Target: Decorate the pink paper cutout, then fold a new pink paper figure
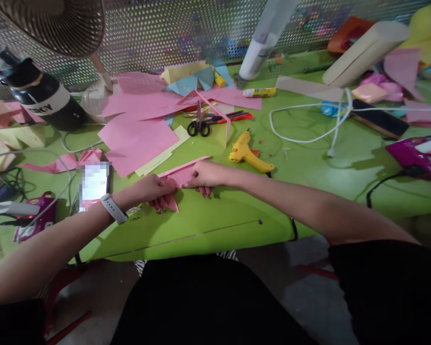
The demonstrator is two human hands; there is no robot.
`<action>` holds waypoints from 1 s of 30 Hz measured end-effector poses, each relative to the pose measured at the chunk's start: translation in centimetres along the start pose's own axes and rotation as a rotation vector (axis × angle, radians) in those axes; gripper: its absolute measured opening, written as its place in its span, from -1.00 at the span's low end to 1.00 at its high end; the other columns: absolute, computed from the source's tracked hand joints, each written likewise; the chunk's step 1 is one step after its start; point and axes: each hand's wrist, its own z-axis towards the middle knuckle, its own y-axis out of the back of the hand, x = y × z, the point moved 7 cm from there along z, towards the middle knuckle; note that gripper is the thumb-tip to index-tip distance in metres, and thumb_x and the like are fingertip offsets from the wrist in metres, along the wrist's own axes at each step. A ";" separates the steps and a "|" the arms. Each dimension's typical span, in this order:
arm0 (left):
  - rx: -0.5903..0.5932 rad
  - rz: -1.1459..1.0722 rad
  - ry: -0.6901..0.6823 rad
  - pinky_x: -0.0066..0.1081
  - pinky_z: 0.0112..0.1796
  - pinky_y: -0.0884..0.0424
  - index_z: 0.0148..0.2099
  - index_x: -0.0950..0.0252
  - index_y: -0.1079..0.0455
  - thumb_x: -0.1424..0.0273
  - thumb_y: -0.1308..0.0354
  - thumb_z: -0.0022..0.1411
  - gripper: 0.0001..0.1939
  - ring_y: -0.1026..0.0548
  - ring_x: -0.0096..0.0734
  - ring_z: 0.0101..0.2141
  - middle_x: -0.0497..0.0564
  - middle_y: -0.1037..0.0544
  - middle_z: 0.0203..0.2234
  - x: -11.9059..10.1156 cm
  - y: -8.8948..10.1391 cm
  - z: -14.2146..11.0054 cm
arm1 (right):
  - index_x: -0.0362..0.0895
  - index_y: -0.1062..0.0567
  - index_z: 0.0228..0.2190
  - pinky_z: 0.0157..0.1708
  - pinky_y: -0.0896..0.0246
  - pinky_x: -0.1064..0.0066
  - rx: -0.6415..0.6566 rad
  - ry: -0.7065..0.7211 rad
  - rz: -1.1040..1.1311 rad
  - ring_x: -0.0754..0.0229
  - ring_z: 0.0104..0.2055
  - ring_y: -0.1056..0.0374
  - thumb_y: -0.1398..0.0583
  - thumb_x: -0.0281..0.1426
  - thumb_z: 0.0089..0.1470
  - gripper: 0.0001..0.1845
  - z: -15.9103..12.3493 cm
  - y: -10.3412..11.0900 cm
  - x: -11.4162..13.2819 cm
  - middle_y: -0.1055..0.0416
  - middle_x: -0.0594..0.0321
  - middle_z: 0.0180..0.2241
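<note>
Both my hands grip one piece of pink paper point(182, 175) just above the green table. My left hand point(151, 189), on the wrist with a pale watch band, pinches its left end, and a pointed pink corner hangs below the fingers. My right hand point(205, 176) closes on the paper's right part, thumb and fingers pressed together. A folded strip runs along the paper's far edge. Beyond my right hand lies a yellow glue gun point(249, 152). Black-handled scissors point(198, 125) rest farther back. Pink sheets point(138, 139) are spread behind my left hand.
A phone point(94, 184) lies left of my left hand. At the back left stand a black bottle point(45, 96) and a fan point(53, 24). A glue stick point(259, 92) and a white cable point(301, 140) lie at the right. A perforated metal panel point(140, 38) borders the table.
</note>
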 end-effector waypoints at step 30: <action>-0.571 0.857 -0.456 0.09 0.29 0.02 0.46 0.41 0.33 0.06 0.04 0.40 -0.15 0.08 0.04 0.38 0.41 0.06 0.39 1.4 -2.0 -5.3 | -0.15 -0.34 -0.68 -0.65 -0.19 0.51 0.021 -0.026 -0.165 0.37 -0.70 -0.27 -0.27 -0.17 0.12 -0.52 -1.0 -1.8 1.1 -0.34 0.32 -0.74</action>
